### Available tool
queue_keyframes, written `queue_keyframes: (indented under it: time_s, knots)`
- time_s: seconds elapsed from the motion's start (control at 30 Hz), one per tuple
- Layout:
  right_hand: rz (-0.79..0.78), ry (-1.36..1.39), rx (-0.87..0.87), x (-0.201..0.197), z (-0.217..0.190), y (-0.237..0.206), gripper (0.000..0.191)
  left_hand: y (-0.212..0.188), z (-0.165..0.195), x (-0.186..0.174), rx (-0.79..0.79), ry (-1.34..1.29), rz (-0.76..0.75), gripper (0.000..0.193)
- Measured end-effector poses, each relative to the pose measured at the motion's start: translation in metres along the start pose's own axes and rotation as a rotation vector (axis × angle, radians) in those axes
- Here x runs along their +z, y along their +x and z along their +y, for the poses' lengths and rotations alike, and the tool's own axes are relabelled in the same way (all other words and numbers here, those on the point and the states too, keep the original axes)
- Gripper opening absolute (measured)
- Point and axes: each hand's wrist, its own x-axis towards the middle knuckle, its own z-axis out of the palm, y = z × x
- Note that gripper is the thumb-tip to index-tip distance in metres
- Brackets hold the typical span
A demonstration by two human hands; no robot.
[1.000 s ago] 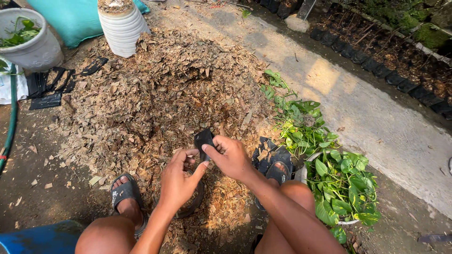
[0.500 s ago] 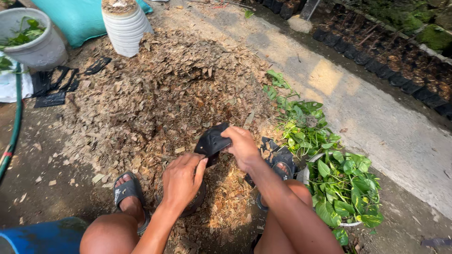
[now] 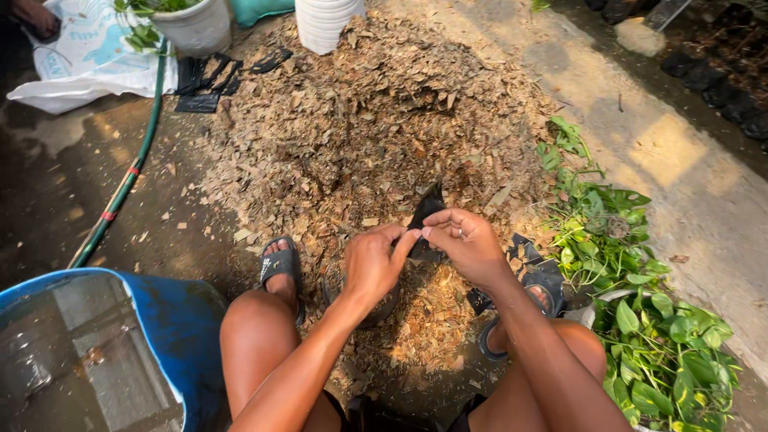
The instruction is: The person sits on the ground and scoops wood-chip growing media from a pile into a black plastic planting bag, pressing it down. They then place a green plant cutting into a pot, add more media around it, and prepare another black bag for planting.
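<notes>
Since a moment ago, the black plastic bag [image 3: 424,228] has been drawn nearer and both hands are now pinching its rim. The left hand [image 3: 372,268] and right hand [image 3: 468,244] are closing fingertips on the bag's edge, pulling it open above the near side of the heap of dry bark chips [image 3: 360,136]. The bag is looking flat and unfilled. Leafy cuttings [image 3: 632,296] are lying to the right; stacked white pots [image 3: 324,22] are standing far off.

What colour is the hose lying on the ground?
Green, with a small red band, on the hose in the head view.
</notes>
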Motion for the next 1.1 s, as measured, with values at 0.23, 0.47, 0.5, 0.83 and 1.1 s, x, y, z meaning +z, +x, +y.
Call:
queue_keyframes:
  time_s: [0.23,0.47,0.5,0.83,1.1]
  knots:
    - [0.008,-0.068,0.009,0.003,0.001,0.002,0.02,0.001,0.0,0.003,0.014,0.036,0.003,0.031]
    - [0.046,-0.133,0.092,0.003,0.012,0.005,0.014,0.0,-0.001,0.002,0.17,0.106,0.024,0.033]
    - [0.037,-0.108,0.075,0.002,0.012,0.005,0.013,0.0,0.0,0.001,0.195,0.108,0.034,0.033]
    - [-0.038,-0.029,-0.029,-0.003,-0.011,-0.003,0.011,-0.001,0.009,-0.01,-0.002,-0.322,-0.052,0.036]
    - [-0.106,-0.256,-0.029,-0.008,-0.02,-0.025,0.012,-0.004,0.008,-0.018,-0.047,-0.43,-0.246,0.026]
